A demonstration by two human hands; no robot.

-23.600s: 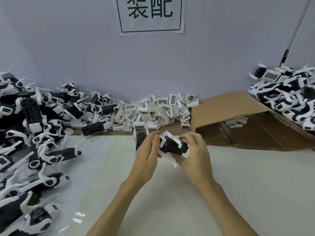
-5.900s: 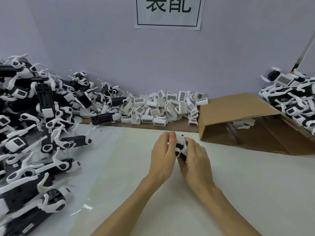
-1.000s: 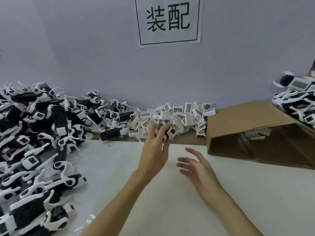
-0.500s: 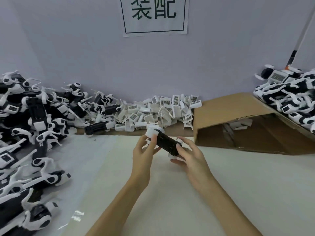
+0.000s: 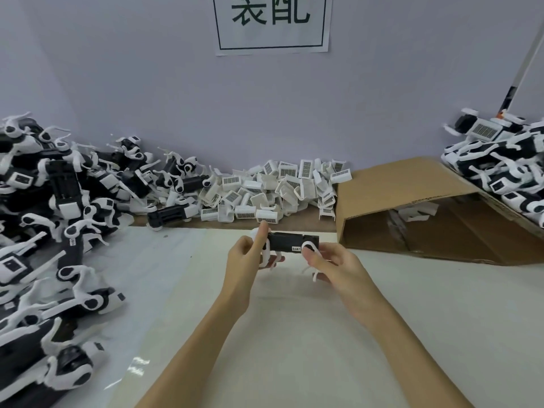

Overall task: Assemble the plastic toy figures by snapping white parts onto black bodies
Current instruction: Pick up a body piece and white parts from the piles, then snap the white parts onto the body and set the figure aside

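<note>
A black toy body (image 5: pixel 290 242) with white legs hangs level above the white table, held between both hands. My left hand (image 5: pixel 246 260) grips its left end, the forefinger raised over the top corner. My right hand (image 5: pixel 335 265) pinches the right end, thumb on the white round joint (image 5: pixel 309 246). White legs hang down below the body. A heap of loose white barcode parts (image 5: pixel 273 189) lies against the back wall behind the hands.
A large pile of black and white toy bodies (image 5: pixel 53 219) fills the left side. An open cardboard box (image 5: pixel 412 207) lies on its side at the right, with finished figures (image 5: pixel 506 163) heaped beyond it. A paper sign (image 5: pixel 272 23) hangs on the wall.
A second ago my left hand reached into the white parts heap and my right hand was free. Both hands now hold the black body, turned from tilted to level.
</note>
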